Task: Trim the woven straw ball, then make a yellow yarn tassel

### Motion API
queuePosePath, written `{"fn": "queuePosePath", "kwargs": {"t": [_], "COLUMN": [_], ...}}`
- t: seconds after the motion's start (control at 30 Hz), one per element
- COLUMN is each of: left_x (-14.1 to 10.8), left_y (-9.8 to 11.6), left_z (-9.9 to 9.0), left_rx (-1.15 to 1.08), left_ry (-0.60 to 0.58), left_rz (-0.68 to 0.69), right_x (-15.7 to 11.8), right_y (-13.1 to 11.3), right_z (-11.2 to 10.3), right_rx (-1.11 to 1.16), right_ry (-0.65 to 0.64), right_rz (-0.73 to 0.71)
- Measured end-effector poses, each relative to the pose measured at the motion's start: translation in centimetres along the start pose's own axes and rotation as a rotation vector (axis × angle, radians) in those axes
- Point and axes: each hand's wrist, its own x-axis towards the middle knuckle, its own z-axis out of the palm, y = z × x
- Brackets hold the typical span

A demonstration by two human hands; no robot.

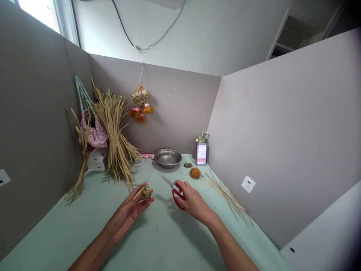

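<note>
In my left hand [132, 208] is a small woven straw ball [146, 193], held at the fingertips, with a few loose strip ends sticking out toward the left. My right hand [193, 200] grips red-handled scissors [178, 196] by their loops. Their blades [166, 180] point up and left, apart from the ball. Both hands are raised a little over the pale green tabletop [160, 241], and their shadows fall on it.
Behind my hands sits a metal bowl [168, 158], with pink beads [147, 156] beside it. An orange yarn ball [195, 172], a thread spool [188, 165] and loose straw strips [228, 195] lie to the right. Straw bundles [114, 139] lean at the left; finished balls [140, 97] hang behind.
</note>
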Motion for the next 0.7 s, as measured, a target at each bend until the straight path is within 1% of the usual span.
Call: {"fn": "queuePosePath", "kwargs": {"t": [0.07,0.13,0.27,0.37,0.43,0.53,0.7], "left_x": [0.0,0.0,0.2,0.3,0.3,0.2,0.4], "left_y": [0.1,0.2,0.3,0.5,0.6,0.5,-0.1], "left_z": [0.0,0.0,-0.3,-0.3,-0.1,0.1,-0.1], "left_rx": [0.046,0.106,0.152,0.174,0.192,0.230,0.311], "left_ry": [-0.006,0.014,0.021,0.063,0.084,0.080,0.081], "left_rz": [0.008,0.028,0.108,0.143,0.145,0.145,0.134], "right_x": [0.1,0.1,-0.3,-0.5,-0.4,-0.4,-0.3], "right_y": [-0.6,-1.4,-2.8,-2.9,-2.8,-2.5,-2.6], "right_z": [-0.1,-0.1,0.2,0.5,0.9,1.4,1.7], "right_rx": [0.083,0.102,-0.002,-0.102,-0.152,-0.170,-0.193], "right_ry": [0.054,0.087,0.071,0.056,0.046,0.019,0.002], "right_rz": [-0.044,-0.105,-0.228,-0.282,-0.303,-0.318,-0.311]}}
